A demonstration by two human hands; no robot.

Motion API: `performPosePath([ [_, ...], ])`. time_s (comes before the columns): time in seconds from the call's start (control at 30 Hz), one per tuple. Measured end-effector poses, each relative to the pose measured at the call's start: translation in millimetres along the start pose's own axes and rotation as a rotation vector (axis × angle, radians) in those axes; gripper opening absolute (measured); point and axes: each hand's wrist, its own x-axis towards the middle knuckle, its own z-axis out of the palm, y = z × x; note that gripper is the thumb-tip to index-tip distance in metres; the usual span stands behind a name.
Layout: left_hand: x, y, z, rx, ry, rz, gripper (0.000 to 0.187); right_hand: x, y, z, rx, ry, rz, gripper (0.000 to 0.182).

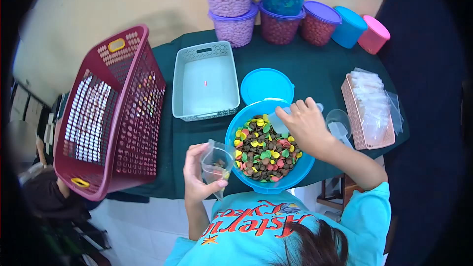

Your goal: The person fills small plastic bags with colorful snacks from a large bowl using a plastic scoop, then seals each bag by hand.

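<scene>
My left hand (197,177) is closed around a small clear plastic bag (219,191), with a clear cup-like ring (217,159) at its mouth. A few brown and coloured pieces sit inside the bag. It is beside the left rim of a blue tub (304,178) filled with brown, yellow, green and red button-shaped pieces (266,152). Over the tub's right side, my right hand (306,124) grips a translucent scoop (278,122), whose lower end reaches down to the pieces. My fingers partly cover its handle.
A blue lid (267,86) lies behind the tub, a grey-green basket (206,81) to its left. A tall maroon basket (135,113) stands further left. Right are a clear round container (339,118) and a pink basket (357,113) of plastic bags. Several lidded tubs (280,27) line the wall.
</scene>
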Motion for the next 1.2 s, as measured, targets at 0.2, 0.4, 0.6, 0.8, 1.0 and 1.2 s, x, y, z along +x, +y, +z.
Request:
performPosePath([
  [0.2, -29, -2, -5, 0.110, 0.197, 0.006, 0.079, 24, 5, 40, 0.099, 0.240, -0.106, 0.043],
  [0.4, -54, -2, 4, 0.166, 0.336, -0.040, 0.080, 31, 10, 36, 0.288, 0.049, -0.287, 0.044],
  [0.6, -70, -1, 12, 0.270, 0.333, -0.007, 0.079, 46, 17, 30, 0.472, -0.190, -0.381, 0.055],
  [0.8, -73, -2, 17, 0.327, 0.332, 0.013, 0.079, 41, 5, 36, 0.515, -0.165, -0.419, 0.057],
  [1.0, -68, -4, 16, 0.317, 0.269, 0.007, 0.081, 37, 10, 45, 0.918, -0.317, -0.396, 0.059],
  [1.2, -50, -10, 10, 0.317, 0.138, 0.010, 0.083, 27, 6, 54, 1.192, -0.374, -0.376, 0.059],
])
